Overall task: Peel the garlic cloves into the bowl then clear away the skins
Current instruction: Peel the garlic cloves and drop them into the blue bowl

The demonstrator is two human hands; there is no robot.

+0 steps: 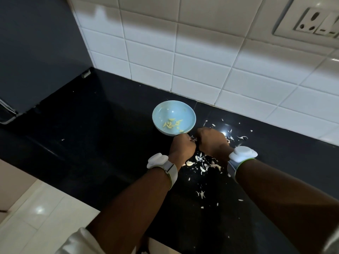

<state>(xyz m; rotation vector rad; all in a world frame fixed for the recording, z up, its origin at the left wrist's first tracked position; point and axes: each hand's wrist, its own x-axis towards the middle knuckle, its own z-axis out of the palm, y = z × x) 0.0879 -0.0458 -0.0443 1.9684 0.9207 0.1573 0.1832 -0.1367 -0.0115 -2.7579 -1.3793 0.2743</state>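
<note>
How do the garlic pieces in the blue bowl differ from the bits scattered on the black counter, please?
The peeled garlic cloves are pale yellow and plump, while the garlic skins are white, thin and flaky. The cloves lie clustered inside the blue bowl, near its front; the skins are spread loosely over the black counter, beside the bowl and under both wrists. The cloves are few; the skins are many. Both are small and lie loose.
</note>
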